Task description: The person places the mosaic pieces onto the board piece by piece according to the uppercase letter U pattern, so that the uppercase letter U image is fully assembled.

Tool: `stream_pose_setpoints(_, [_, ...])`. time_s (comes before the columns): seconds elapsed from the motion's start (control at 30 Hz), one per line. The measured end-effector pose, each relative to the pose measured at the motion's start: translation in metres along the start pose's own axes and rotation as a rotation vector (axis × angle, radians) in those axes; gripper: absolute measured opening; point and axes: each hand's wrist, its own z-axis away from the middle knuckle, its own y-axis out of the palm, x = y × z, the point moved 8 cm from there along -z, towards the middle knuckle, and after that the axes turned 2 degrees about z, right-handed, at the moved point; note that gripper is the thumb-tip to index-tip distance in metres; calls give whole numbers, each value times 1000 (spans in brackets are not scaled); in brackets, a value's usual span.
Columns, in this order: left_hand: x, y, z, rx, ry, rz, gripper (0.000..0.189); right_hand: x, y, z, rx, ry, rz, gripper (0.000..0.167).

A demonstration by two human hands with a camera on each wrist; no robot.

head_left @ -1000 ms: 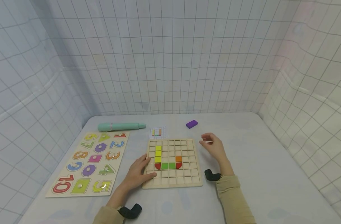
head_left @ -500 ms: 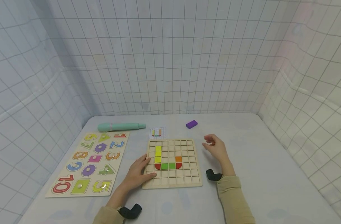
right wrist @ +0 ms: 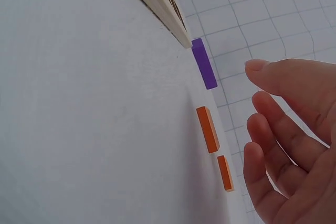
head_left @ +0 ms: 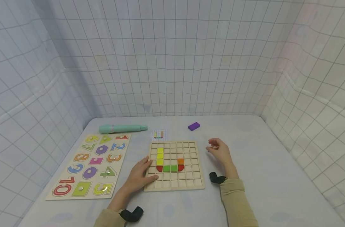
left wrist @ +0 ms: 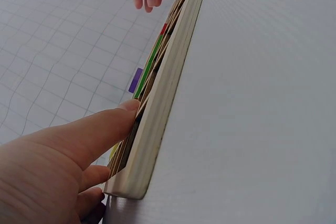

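Note:
In the head view my left hand (head_left: 139, 173) rests on the left edge of a wooden grid board (head_left: 189, 181), its thumb lying over the lower-left cells. The board holds three yellow squares (head_left: 160, 156), two green squares (head_left: 170, 168), a red rounded piece (head_left: 181, 168) at each lower corner and an orange square (head_left: 180, 161). To the right of the board, my right hand (head_left: 220, 152) hovers above the table with loosely bent fingers, holding nothing. Two orange blocks (right wrist: 208, 129) lie near it in the right wrist view; the hand hides them in the head view.
Beyond the board lie a small pattern card (head_left: 159, 135) with a U shape and a purple block (head_left: 193, 126). A number-and-shape peg puzzle (head_left: 87, 165) lies at left, with a mint-green tube (head_left: 122, 128) behind it. Grid-patterned cloth walls (head_left: 172, 63) surround the table.
My right hand has drifted slightly right and a little nearer to me, away from the board. The left hand, the board and its pieces have stayed put.

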Motion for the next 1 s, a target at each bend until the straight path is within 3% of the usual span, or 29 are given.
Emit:
stream_pose_setpoints(0.33, [-4,-1,1,-8,7,-1,79,-17,2,0,70,111,73,38])
stream_pose_setpoints(0.8, [-1,0,0,0,-2,11,80,-24,-3,4,84,158,115,36])
stream_pose_setpoints(1.0, [-1,0,1,-4,2,16,80,-26,-2,4,84,140,124,33])
